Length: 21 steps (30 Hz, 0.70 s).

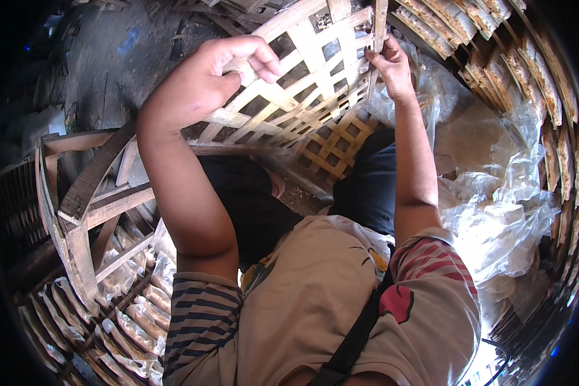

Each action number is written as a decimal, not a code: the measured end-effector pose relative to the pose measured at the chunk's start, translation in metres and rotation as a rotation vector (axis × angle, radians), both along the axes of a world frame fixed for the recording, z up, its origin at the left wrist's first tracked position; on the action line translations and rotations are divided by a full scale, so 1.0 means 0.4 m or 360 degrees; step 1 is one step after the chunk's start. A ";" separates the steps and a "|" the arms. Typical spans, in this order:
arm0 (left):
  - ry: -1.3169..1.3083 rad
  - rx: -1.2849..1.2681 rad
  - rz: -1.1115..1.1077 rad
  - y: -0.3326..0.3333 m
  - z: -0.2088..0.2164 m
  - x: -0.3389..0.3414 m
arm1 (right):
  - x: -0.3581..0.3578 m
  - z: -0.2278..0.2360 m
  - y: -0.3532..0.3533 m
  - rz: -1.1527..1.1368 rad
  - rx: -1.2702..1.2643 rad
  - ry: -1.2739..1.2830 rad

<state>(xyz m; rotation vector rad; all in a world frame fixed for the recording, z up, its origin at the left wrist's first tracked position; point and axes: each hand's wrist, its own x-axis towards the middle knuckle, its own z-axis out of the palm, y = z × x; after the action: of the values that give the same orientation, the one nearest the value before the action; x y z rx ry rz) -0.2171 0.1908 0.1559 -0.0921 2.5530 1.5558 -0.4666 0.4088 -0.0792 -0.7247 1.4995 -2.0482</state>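
Observation:
A woven bamboo basket (273,96) with open lattice sides stands tilted in front of me, between and beyond my knees. My left hand (206,80) is at its left edge, fingers curled over a pale strip of the rim with the thumb below. Its fingertips hang over the lattice. At the far right corner, my right hand (392,67) pinches the upright slat of the same basket between thumb and fingers. Lower down, more of the lattice shows near my right leg.
On the left stands a wooden frame (77,251), with several plastic-wrapped pieces (141,321) in rows below. Crumpled clear plastic sheets (495,212) lie to my right. Stacked brown-edged slabs (527,71) rise along the right side. Dark floor (122,71) shows at the far left.

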 end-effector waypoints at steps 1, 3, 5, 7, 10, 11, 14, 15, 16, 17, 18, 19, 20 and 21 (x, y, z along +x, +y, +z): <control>0.0016 -0.0009 -0.0017 0.000 0.000 -0.001 | 0.008 -0.006 -0.006 -0.0044 -0.0063 0.0008; 0.0051 -0.0024 -0.0057 -0.001 -0.003 -0.005 | 0.024 -0.020 -0.032 -0.0247 -0.0046 0.0136; 0.0043 -0.0035 -0.0055 0.001 -0.002 -0.003 | 0.032 -0.019 -0.044 -0.0364 0.0197 0.0319; 0.0038 -0.0060 -0.0039 0.000 -0.002 -0.003 | 0.036 -0.004 -0.052 -0.0412 0.0609 0.0474; 0.0068 -0.0069 -0.0015 -0.006 -0.008 -0.002 | 0.037 0.049 -0.047 -0.0312 0.0765 0.0733; 0.0101 -0.0040 -0.0023 -0.009 -0.014 -0.001 | 0.041 0.064 -0.039 -0.0268 0.0669 0.0687; 0.0138 -0.0016 -0.0028 -0.009 -0.018 -0.003 | 0.028 0.055 -0.012 -0.0126 0.0358 0.0478; 0.0140 -0.0019 -0.0027 -0.008 -0.018 -0.004 | 0.027 0.044 -0.003 -0.0159 0.0349 0.0485; 0.0149 -0.0034 -0.0043 -0.009 -0.017 -0.005 | 0.033 0.042 0.002 -0.0191 0.0340 0.0488; 0.0159 -0.0050 -0.0060 -0.011 -0.015 -0.006 | 0.044 0.037 0.004 -0.0201 0.0340 0.0573; 0.0169 -0.0065 -0.0076 -0.012 -0.015 -0.006 | 0.056 0.031 0.005 -0.0192 0.0388 0.0540; 0.0166 -0.0059 -0.0070 -0.012 -0.016 -0.005 | 0.070 0.028 0.005 -0.0184 0.0435 0.0508; 0.0163 -0.0052 -0.0063 -0.012 -0.017 -0.004 | 0.082 0.026 0.004 -0.0176 0.0482 0.0475; 0.0160 -0.0046 -0.0056 -0.011 -0.018 -0.003 | 0.095 0.022 -0.002 -0.0205 0.0415 0.0471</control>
<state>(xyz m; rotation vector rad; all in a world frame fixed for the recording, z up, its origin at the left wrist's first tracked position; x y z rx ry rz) -0.2181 0.1865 0.1487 0.0282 2.6386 1.5487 -0.4288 0.4080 -0.0704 -0.8725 1.9816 -1.8435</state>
